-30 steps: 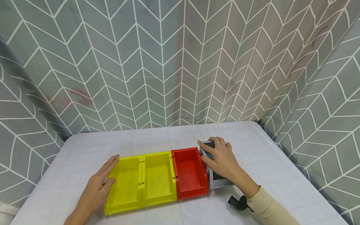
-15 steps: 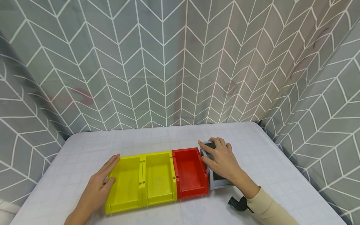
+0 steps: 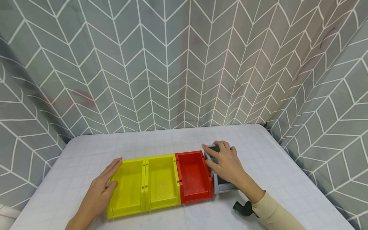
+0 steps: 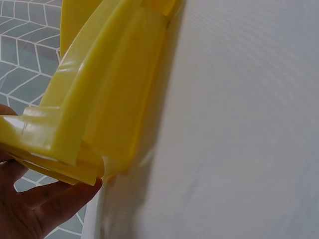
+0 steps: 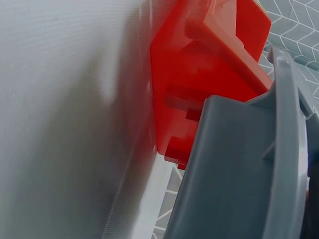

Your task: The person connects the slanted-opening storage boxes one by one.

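Observation:
Two yellow storage bins and a red storage bin [image 3: 195, 180] stand side by side in a row on the table. My left hand [image 3: 99, 188] holds the leftmost yellow bin [image 3: 127, 185] by its outer side, thumb over the rim and fingers toward the far corner. The second yellow bin [image 3: 162, 183] sits between it and the red one. At the right end, my right hand [image 3: 225, 161] grips a grey bin [image 3: 225, 187], fingers spread across its top. In the right wrist view the grey bin [image 5: 234, 164] lies right against the red bin's side [image 5: 199, 74]. My hand hides much of it.
A white cloth covers the table [image 3: 143, 142]. Beside my right sleeve [image 3: 276, 209] is a curved black piece [image 3: 243, 208], partly covered by the sleeve. Grey curtains with white zigzag lines [image 3: 172, 64] hang behind and along both sides.

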The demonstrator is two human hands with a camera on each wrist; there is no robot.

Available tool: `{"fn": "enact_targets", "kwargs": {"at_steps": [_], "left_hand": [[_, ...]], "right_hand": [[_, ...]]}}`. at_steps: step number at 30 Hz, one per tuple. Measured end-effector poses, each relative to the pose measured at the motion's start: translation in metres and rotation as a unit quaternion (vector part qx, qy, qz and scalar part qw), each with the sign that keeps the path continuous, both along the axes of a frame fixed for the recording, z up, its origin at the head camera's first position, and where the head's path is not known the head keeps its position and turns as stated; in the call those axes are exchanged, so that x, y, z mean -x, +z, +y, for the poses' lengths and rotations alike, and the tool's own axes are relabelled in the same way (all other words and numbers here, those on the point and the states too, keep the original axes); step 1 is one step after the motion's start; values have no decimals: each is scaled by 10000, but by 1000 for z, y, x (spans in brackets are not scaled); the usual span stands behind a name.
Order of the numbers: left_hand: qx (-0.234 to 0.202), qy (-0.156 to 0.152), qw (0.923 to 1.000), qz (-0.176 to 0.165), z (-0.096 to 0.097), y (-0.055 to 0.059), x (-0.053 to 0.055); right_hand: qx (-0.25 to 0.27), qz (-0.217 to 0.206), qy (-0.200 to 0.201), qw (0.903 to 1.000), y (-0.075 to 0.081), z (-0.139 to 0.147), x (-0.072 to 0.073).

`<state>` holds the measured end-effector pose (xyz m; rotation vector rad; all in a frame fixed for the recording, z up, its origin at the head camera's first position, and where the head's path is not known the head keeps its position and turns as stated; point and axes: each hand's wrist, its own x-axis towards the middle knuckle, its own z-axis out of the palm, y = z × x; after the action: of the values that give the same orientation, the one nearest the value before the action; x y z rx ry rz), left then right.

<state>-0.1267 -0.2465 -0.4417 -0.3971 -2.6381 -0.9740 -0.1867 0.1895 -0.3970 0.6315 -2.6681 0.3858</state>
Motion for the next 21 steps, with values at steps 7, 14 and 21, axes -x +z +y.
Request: {"fn": "enact_targets", "kwargs": {"at_steps": [7,14,21], "left_hand": [[13,24,10000,-34,0,0,-1],[5,-6,10000,-21,-1,-1,0],[-32,-32,10000,-36,0,-1,0]], "right_hand": [[8,32,4,10000,-2,0,1],[-6,79,27,10000,-5,1,1],[279,28,101,9996,-5,2,1]]}}
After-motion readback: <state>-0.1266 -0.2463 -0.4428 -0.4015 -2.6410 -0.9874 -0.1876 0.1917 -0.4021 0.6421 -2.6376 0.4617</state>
